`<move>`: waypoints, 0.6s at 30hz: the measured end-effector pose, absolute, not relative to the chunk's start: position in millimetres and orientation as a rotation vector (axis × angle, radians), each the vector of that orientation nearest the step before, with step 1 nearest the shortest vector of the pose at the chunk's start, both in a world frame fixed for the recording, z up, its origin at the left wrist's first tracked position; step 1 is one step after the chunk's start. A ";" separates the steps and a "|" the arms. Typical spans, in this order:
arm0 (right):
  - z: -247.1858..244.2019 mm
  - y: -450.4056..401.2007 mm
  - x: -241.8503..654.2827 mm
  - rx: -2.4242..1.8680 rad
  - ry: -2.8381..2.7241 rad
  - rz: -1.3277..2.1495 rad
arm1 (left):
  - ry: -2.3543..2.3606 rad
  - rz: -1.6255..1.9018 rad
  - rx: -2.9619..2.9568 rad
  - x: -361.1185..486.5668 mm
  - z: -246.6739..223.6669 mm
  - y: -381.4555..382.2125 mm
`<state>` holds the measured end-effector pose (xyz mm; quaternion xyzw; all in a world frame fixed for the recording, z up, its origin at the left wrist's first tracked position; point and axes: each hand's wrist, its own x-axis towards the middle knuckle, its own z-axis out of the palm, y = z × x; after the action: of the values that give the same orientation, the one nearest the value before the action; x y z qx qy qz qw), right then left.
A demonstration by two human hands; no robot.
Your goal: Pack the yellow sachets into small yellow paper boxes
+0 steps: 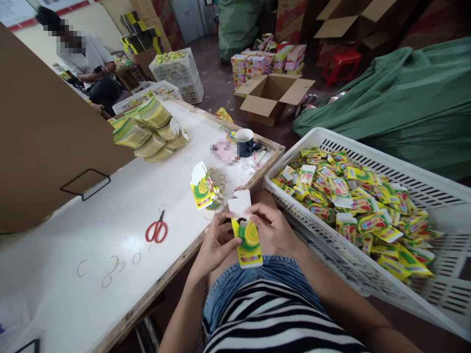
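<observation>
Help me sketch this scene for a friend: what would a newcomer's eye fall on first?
Probably the white basket on the right, with its colourful heap of yellow packets. Next, at the lower centre, the left hand and right hand hold a yellow-and-green box with white flaps at its top. To the left, the red-handled scissors stand out against the white table.

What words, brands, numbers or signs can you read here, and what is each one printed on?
None can be read. Unreadable printing:
Held yellow-green carton: pink lettering, too blurred.
Small stack of cartons: pink lettering, too blurred.
Packets in the white crate: too small and blurred.
Red-edged white sheet on the wall: too blurred.
</observation>
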<state>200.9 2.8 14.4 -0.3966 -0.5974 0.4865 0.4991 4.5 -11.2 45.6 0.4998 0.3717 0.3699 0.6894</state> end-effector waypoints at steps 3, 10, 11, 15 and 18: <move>10.5 6.1 200.5 -0.962 -1.360 1.179 | 0.838 0.867 1.171 8.8 43.2 -11.1; 18.7 7.5 215.6 -1.008 -1.519 1.159 | 1.039 0.900 1.310 13.3 32.1 -10.0; 18.4 6.7 215.6 -1.050 -1.529 1.227 | 1.053 0.910 1.318 14.4 30.2 -10.4; 11.7 4.3 210.2 -1.241 -1.590 1.218 | 0.999 0.887 1.318 17.4 25.4 -12.1; 6.0 4.2 206.4 -1.302 -1.613 1.132 | 0.950 0.867 1.289 16.0 25.0 -10.7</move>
<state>206.4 4.2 6.0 -0.5098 -0.6316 0.4434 0.3802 16.0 -10.7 25.0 0.5592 0.4122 0.3760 0.6132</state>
